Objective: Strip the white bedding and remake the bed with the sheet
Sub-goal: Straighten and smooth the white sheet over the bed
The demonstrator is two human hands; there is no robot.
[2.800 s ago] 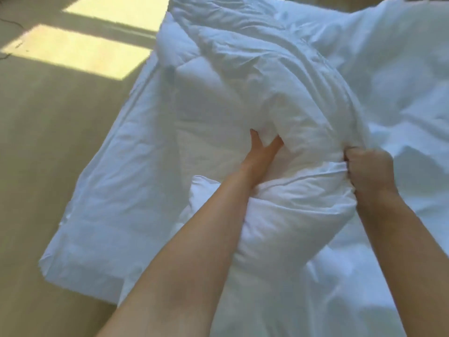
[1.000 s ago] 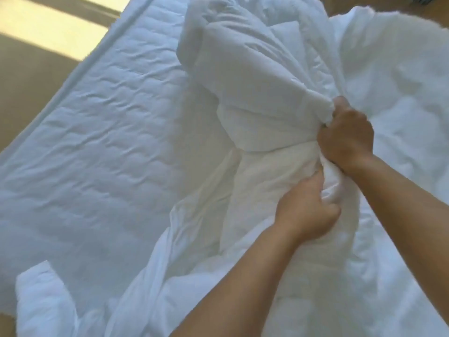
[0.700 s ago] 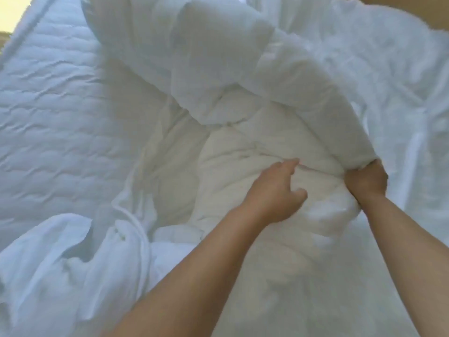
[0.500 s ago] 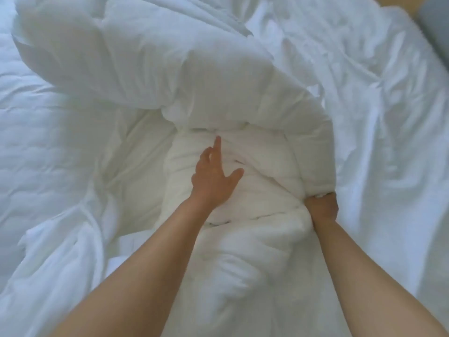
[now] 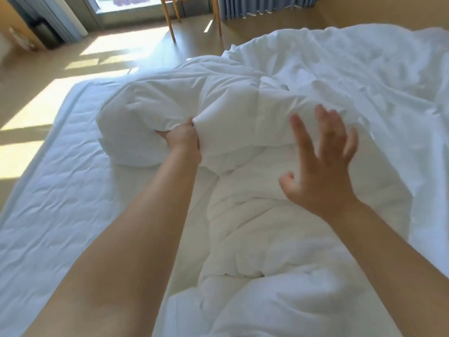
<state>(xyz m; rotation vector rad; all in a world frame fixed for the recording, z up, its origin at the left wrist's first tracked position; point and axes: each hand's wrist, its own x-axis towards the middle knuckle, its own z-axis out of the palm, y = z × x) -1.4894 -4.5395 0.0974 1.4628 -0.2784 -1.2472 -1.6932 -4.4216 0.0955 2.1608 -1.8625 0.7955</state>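
A bed's quilted white mattress pad (image 5: 60, 190) lies bare to the left of a bunched white duvet (image 5: 255, 227) heaped along the middle. Right of the duvet, a crumpled white sheet (image 5: 364, 81) covers the rest. Sunlit floor (image 5: 36, 93) stretches beyond the duvet.

the duvet (image 5: 218, 113) was puffy, matt white cloth, creased. the mattress cover (image 5: 63, 198) was quilted cloth, faintly rippled. the chair legs (image 5: 170, 23) were smooth pale wood, the floor (image 5: 145, 47) smooth with a slight sheen.
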